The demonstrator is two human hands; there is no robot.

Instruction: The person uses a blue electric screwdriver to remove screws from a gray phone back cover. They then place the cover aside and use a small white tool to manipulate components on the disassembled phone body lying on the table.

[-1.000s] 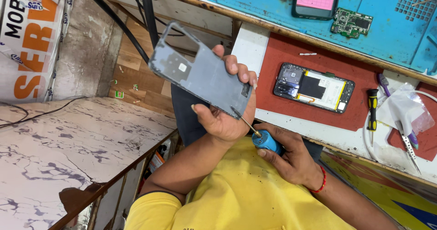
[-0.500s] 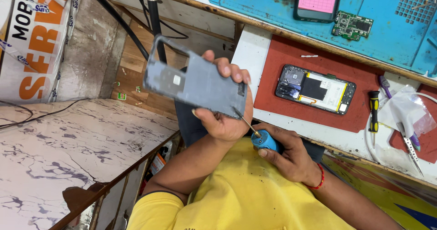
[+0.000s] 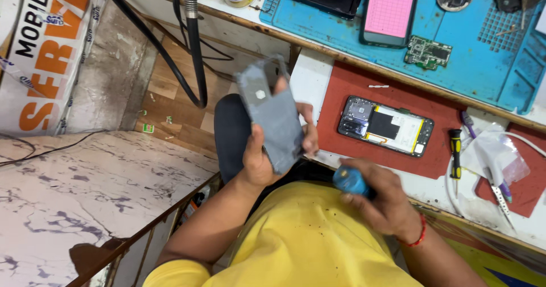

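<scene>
1. While the head view has only one frame for this moment, it differs from the frames just before: the grey plastic phone back cover [image 3: 272, 116], which lay broad and tilted toward the camera, now stands nearly edge-on at centre frame, turned upright.
2. Closed around the cover's lower half is the left hand [image 3: 263, 157], thumb on the near face, fingertips showing past the far edge.
3. Curled shut round the blue-handled screwdriver [image 3: 348, 181], the right hand [image 3: 382, 203] sits lower right of centre; the thin shaft that reached the cover earlier no longer shows, so the tool seems to have come away from it.
4. Right of centre, the opened black phone body [image 3: 385, 125] lies untouched on the red rectangular mat [image 3: 364, 88].
5. Along the upper right, a blue work mat [image 3: 483, 65] carries a small green circuit board [image 3: 427, 52] and a pink-backed phone [image 3: 390, 12].
</scene>
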